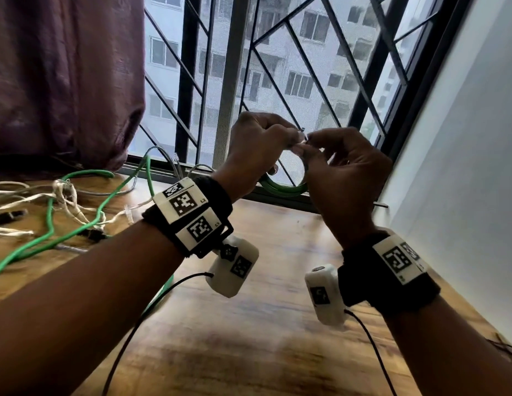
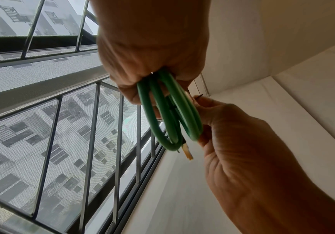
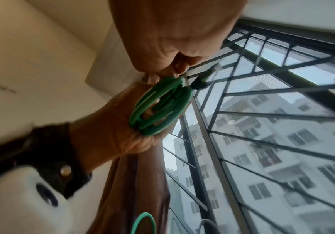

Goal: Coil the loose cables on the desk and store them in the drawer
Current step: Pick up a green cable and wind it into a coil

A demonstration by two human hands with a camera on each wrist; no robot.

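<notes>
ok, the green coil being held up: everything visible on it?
The green coil is a smooth, rubbery-looking cable wound into several small loops, held in the air in front of the window, above the desk. The left hand grips the loops at the top; the right hand pinches beside it at the top. A clear plug end sticks out of the bundle. More green cable lies loose on the desk.

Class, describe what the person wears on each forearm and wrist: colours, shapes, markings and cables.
Bare forearms, no sleeves. Each wrist wears a black fabric band carrying white plates printed with black square-pattern markers. Beneath each hangs a rounded white plastic camera unit, also marker-tagged, trailing a thin black cable.
</notes>
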